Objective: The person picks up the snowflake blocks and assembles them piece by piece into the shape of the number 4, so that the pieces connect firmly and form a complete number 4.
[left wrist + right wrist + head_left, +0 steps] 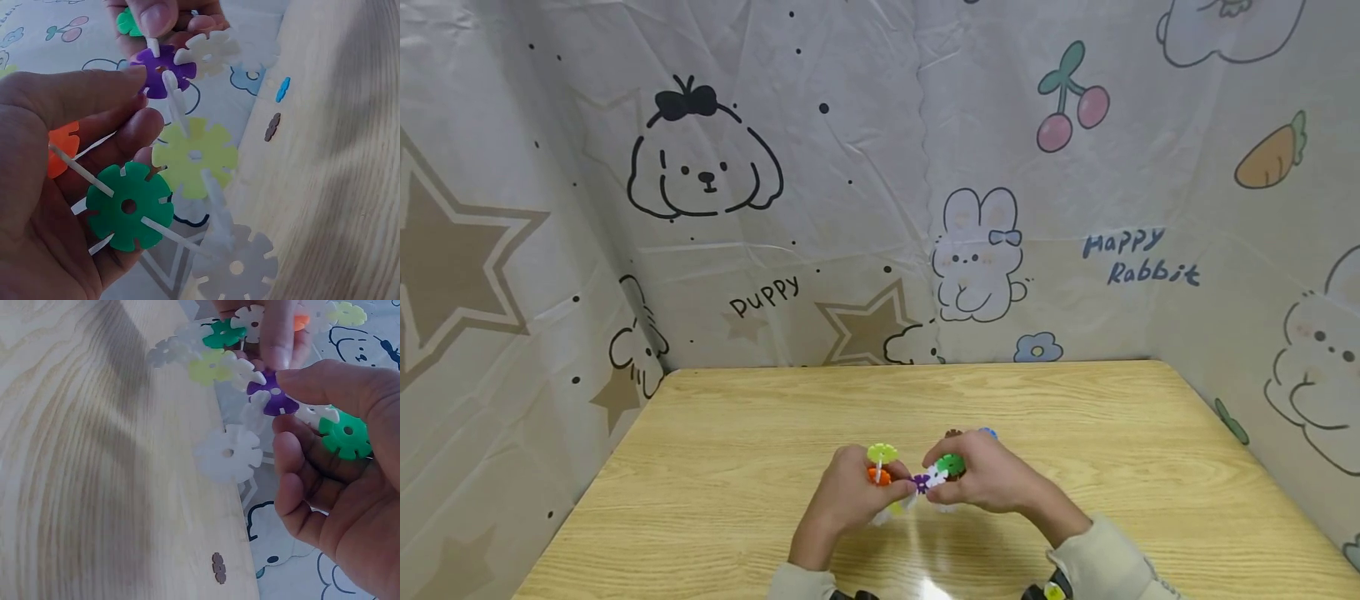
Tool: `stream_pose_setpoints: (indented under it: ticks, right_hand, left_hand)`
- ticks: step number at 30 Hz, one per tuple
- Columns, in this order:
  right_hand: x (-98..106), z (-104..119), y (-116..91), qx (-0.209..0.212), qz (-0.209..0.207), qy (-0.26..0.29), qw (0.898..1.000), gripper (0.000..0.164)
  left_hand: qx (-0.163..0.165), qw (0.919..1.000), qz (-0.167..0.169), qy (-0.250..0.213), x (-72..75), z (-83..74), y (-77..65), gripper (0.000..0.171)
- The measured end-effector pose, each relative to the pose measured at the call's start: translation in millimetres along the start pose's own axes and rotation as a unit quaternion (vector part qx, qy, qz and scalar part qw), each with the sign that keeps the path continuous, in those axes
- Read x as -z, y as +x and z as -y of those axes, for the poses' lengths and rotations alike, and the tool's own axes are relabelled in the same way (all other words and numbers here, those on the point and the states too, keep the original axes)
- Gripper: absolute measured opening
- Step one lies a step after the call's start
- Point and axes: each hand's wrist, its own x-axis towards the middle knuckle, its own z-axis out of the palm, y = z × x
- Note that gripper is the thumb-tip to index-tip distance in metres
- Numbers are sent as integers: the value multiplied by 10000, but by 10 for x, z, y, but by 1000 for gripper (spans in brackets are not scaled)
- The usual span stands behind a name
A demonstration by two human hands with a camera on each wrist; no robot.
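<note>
Above the table, both hands hold a chain of slotted plastic snowflake discs. My left hand (853, 493) pinches the purple disc (164, 70) at one edge between thumb and fingers. From the other side my right hand (992, 477) pinches the same purple disc, close to a white disc. Yellow (195, 157), green (129, 206) and pale white (236, 265) discs link together beside the left palm, where an orange disc (64, 149) is partly hidden by the fingers. A second green disc (345, 434) lies against the right palm. Another white disc (231, 453) hangs below the purple one.
A loose brown disc (272, 127) and a blue disc (283, 89) lie on the wooden table (737, 442), beyond the right hand. A printed cloth (850, 167) hangs behind the table and along both sides.
</note>
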Motion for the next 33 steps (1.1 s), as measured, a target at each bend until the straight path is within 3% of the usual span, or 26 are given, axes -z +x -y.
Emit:
stream_pose_setpoints:
  ticks: [12,22,33]
  right_hand:
    - [-30,-75,-77,-44,-355,360,9987,26]
    - [-30,-120,-133,-211,-721,857,9935,29]
    - [-15,-116,-161,-382,-1171,1572,9799,31]
  left_hand:
    - [371,9969,-83,-685,52,-51,-14,30]
    - [388,9964,-523,-552,93,84,-70,46]
    - [558,9801,-1057,-1588,68,181,-189,53]
